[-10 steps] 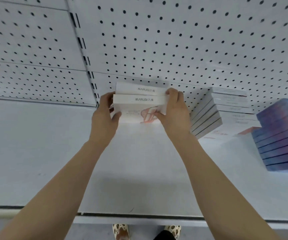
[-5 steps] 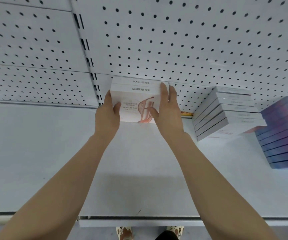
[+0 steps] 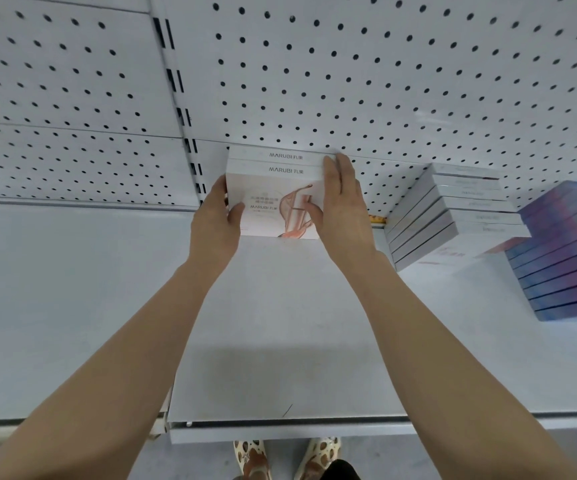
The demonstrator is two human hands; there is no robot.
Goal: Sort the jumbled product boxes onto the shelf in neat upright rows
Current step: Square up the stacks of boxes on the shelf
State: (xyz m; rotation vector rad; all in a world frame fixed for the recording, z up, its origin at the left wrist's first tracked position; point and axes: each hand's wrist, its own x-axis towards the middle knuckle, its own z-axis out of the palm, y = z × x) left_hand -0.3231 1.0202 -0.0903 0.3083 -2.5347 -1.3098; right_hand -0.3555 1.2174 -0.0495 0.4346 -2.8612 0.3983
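Note:
Two white MARUBI boxes stand upright, one behind the other, at the back of the white shelf (image 3: 280, 323) against the pegboard. The front box (image 3: 269, 202) shows a pink-orange picture, and only the top edge of the rear box (image 3: 280, 155) is visible. My left hand (image 3: 216, 226) grips the left side, thumb on the front face. My right hand (image 3: 342, 209) holds the right side, fingers straight up along the edge and thumb on the front.
A slanted stack of several white boxes (image 3: 453, 209) lies to the right, with a stack of blue-purple boxes (image 3: 564, 251) beyond it. The pegboard wall (image 3: 349, 81) closes off the back. The shelf's front lip (image 3: 315, 427) runs near my feet.
Both hands have pushed the two boxes back and tipped them upright against the pegboard. The right fingers have straightened along the boxes' side.

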